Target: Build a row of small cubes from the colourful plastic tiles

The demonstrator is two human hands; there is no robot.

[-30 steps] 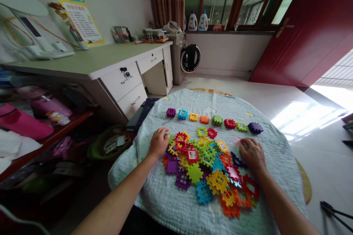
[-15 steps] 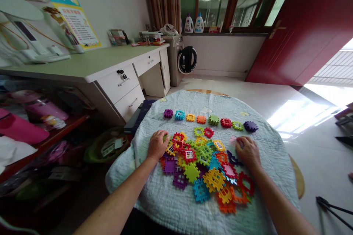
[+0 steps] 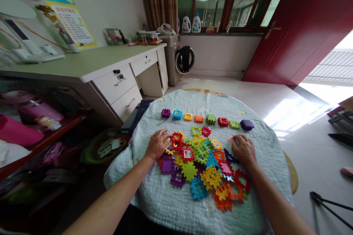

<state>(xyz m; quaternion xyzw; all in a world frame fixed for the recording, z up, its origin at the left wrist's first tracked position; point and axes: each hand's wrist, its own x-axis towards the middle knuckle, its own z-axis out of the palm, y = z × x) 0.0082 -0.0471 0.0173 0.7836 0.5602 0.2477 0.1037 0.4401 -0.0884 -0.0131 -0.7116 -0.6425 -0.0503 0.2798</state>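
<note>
Tile heap between two near-motionless hands

A mixed heap of toothed plastic tiles (image 3: 202, 151) lies on a pale blue-green cloth (image 3: 157, 194) over a round table, between the person's two hands. Tiles overlap at many angles: flat plates, open frames and window-grid pieces, in red, yellow, orange, lime, blue and purple. Noted on the near side: a plain lime plate (image 3: 189, 171), yellow grid tiles (image 3: 211, 177) overlapping, a blue window piece (image 3: 199, 188). A red tile (image 3: 186, 153) with a white grid sits on top. Beyond the heap, a lime frame (image 3: 196, 133) and a red ring (image 3: 206, 135) lie side by side. Farther off, a row of eight small stacks or tiles runs from a purple stack (image 3: 166, 113) at left to a dark violet stack (image 3: 246, 125) at right.

Left hand (image 3: 158, 144): at the heap's left edge, fingers bent and close together, a bit of green at the tips; grasp cannot be told. Right hand (image 3: 244, 149): on the cloth just right of a dark purple tile (image 3: 231, 156), fingers loosely curled; whether anything is held under them cannot be told.

Against one second ago: heap, row and both hands keep the same relations; the view is turned slightly right, and a pale pink object (image 3: 346, 171) now shows at the right edge
</note>
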